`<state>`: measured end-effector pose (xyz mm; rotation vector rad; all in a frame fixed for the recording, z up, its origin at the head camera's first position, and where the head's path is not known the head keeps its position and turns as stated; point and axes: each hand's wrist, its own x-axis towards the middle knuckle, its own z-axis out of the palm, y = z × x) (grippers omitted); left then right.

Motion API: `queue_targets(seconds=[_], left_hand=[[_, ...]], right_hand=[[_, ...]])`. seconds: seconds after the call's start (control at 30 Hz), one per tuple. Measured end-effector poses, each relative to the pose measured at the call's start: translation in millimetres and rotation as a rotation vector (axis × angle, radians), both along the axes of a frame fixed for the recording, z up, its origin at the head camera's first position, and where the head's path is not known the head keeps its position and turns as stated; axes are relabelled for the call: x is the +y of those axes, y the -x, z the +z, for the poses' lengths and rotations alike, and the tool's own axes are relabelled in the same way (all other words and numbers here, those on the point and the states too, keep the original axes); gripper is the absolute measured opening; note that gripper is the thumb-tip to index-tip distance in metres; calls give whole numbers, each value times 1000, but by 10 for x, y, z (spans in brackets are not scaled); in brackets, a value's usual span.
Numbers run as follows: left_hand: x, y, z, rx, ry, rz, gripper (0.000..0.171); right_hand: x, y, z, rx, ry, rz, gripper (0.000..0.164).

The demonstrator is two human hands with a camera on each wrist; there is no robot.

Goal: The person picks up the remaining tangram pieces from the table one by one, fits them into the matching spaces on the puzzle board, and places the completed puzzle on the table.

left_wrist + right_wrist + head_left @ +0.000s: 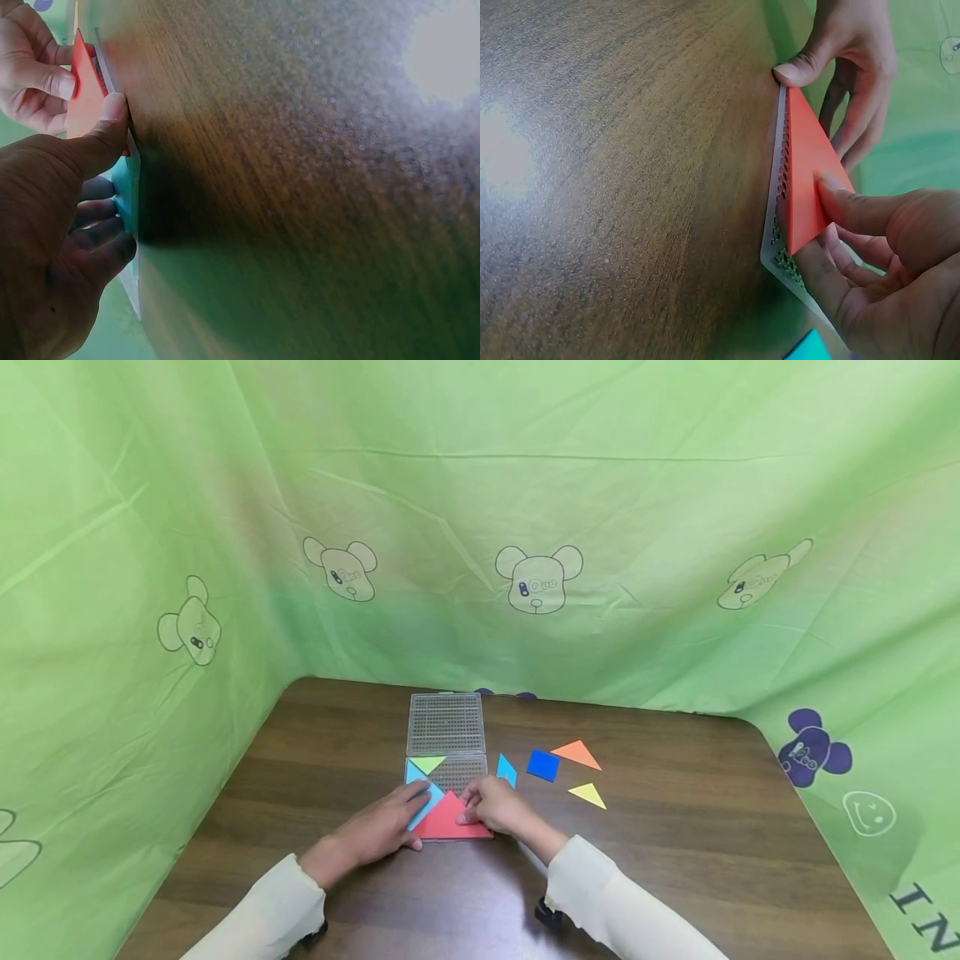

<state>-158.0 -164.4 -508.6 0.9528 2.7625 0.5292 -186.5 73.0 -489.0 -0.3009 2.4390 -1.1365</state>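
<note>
On the table lies an opened clear plastic case [447,724] with a dotted grid. My right hand [491,805] pinches a large red triangle [454,823] between thumb and fingers over the case's near half. In the right wrist view the red triangle [810,172] is tilted, its near edge slightly above the grid. My left hand [382,822] rests its fingers on a large light blue triangle [426,808] at the case's left side. Its thumb [799,71] touches the front corner by the red triangle's tip. A small green triangle [428,764] sits above the blue one.
Right of the case lie a light blue parallelogram [506,770], a dark blue square [543,765], an orange triangle [579,754] and a yellow triangle [588,795]. Green cloth [450,485] with printed bear heads hangs around the brown wooden table [675,835].
</note>
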Motion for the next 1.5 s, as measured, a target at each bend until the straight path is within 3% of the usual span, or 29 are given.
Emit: queue_targets(seconds=[0.27,0.77,1.07,1.33,1.5], left_hand=[[-17,10,-15,57,-3,-24,73],[-11,30,7,-14,1,20,75],[-11,35,-9,-39,7,24,75],[-6,43,-27,50,57,-33,68],[-9,39,-34,66,65,-48,67]], right_hand=[[-66,-38,11,66,-24,-21,13],[-86,-66,27,151,-15,-29,13],[-83,-61,-34,211,-67,-25,15],[-99,-94,-107,307,-28,-32,15],[-112,-127,-148,353,-56,-49,16]])
